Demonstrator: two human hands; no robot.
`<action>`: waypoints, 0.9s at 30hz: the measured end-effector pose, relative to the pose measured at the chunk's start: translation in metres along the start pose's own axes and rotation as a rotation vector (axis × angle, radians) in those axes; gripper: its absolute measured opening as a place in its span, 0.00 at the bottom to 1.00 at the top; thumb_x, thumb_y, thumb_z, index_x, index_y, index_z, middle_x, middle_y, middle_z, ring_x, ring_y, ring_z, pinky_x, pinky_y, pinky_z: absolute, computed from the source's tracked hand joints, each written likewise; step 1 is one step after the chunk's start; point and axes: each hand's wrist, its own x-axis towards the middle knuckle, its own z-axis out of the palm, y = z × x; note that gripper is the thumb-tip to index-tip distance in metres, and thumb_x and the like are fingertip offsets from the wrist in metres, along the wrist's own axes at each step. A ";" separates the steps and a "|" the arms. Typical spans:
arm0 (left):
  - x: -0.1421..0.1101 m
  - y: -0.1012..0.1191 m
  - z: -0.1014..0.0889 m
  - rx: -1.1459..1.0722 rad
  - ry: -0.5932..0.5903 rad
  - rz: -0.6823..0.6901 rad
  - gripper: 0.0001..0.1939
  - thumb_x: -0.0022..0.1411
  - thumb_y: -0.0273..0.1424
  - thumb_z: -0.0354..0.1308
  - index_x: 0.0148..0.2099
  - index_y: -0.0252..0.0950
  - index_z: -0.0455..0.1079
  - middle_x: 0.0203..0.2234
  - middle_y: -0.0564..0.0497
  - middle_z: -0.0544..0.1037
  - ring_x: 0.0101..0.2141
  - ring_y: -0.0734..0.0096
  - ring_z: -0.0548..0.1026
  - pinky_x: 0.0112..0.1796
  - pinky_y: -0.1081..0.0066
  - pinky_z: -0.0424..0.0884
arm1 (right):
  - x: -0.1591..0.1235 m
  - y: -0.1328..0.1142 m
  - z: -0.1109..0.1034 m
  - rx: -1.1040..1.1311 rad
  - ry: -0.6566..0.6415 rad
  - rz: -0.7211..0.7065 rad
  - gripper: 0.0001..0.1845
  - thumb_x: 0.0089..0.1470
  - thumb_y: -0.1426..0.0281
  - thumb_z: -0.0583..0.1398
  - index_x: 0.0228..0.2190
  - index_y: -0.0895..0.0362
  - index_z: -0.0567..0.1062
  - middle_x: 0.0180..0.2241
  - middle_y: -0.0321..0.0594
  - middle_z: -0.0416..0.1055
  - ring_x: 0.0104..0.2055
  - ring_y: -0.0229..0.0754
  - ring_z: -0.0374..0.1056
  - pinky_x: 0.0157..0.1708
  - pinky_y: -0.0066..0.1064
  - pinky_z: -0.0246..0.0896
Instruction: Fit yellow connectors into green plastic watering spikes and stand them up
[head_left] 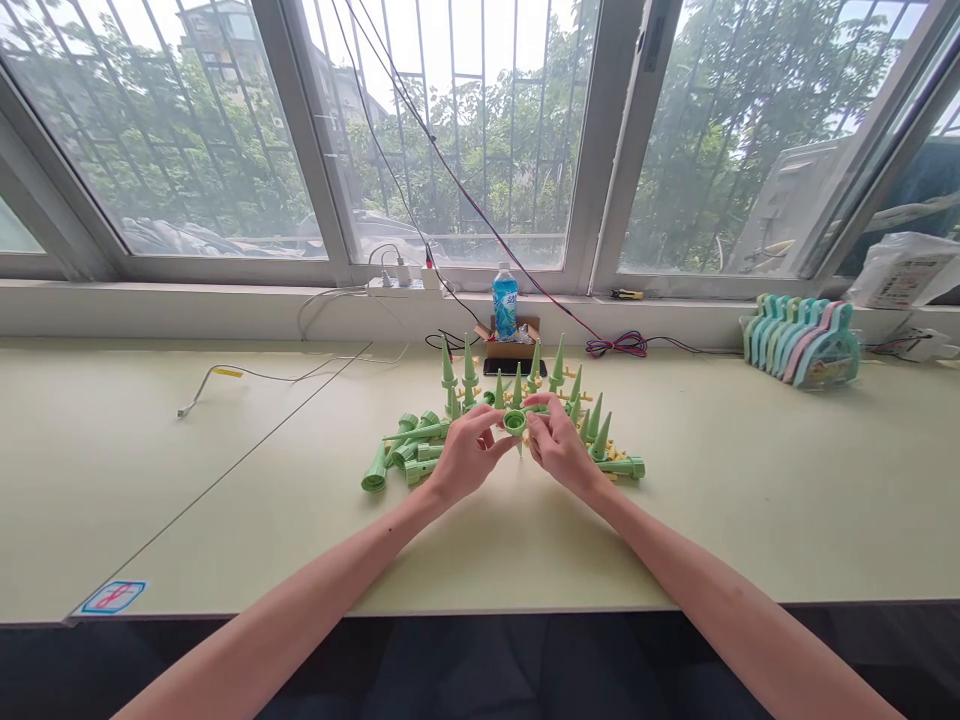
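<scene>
Over the front of the pile, my left hand (471, 445) grips a green watering spike (515, 422) by its socket end. Its round opening faces me and its tip points down. Close against it is my right hand (559, 445), its fingers closed on a green plastic part (536, 408) that they mostly cover. Several green watering spikes (469, 375) stand upright behind my hands. More green spike pieces (409, 440) lie on their sides at the left. Small yellow valve pieces (615, 452) are scattered among the spikes on the right, beside a lying spike (626, 467).
Behind the spikes are a blue-labelled bottle (505, 303), a small cardboard box (512, 338) and a dark phone-like slab (515, 367). Pastel plastic hangers (802, 340) stand far right. A coiled cable (616, 345) and a white cable (255, 374) lie on the table (750, 510).
</scene>
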 end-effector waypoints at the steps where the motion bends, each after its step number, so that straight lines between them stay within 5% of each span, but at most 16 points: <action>1: 0.000 0.001 0.000 -0.006 0.002 -0.010 0.16 0.57 0.44 0.61 0.41 0.38 0.74 0.34 0.50 0.71 0.22 0.79 0.64 0.22 0.74 0.67 | 0.000 0.001 0.000 0.000 0.005 -0.003 0.13 0.63 0.58 0.52 0.44 0.53 0.61 0.17 0.24 0.52 0.15 0.32 0.46 0.16 0.24 0.44; 9: 0.000 0.012 0.002 -0.258 -0.037 -0.190 0.17 0.56 0.41 0.63 0.43 0.37 0.66 0.34 0.52 0.73 0.17 0.82 0.67 0.16 0.77 0.64 | 0.002 0.003 0.002 -0.030 0.069 -0.037 0.13 0.63 0.57 0.52 0.43 0.52 0.61 0.18 0.26 0.55 0.16 0.32 0.47 0.17 0.24 0.44; 14: 0.004 0.012 0.000 -0.489 -0.025 -0.352 0.19 0.59 0.47 0.58 0.34 0.34 0.65 0.27 0.52 0.72 0.14 0.81 0.66 0.15 0.75 0.61 | 0.001 0.002 0.000 -0.063 0.094 -0.055 0.13 0.64 0.58 0.51 0.43 0.53 0.61 0.18 0.26 0.54 0.17 0.33 0.49 0.18 0.25 0.46; 20: 0.006 0.008 -0.001 -0.617 -0.273 -0.599 0.34 0.61 0.57 0.46 0.23 0.31 0.67 0.21 0.47 0.71 0.15 0.77 0.66 0.16 0.74 0.61 | -0.002 -0.002 0.001 -0.157 -0.010 -0.103 0.11 0.64 0.61 0.50 0.44 0.53 0.62 0.19 0.28 0.57 0.19 0.34 0.52 0.19 0.25 0.48; 27: 0.005 0.006 -0.004 -0.720 -0.388 -0.612 0.33 0.60 0.57 0.48 0.28 0.30 0.71 0.28 0.45 0.74 0.18 0.76 0.68 0.18 0.73 0.63 | -0.001 -0.001 0.000 -0.152 -0.017 -0.093 0.10 0.64 0.63 0.49 0.44 0.53 0.63 0.19 0.28 0.56 0.19 0.33 0.52 0.19 0.25 0.48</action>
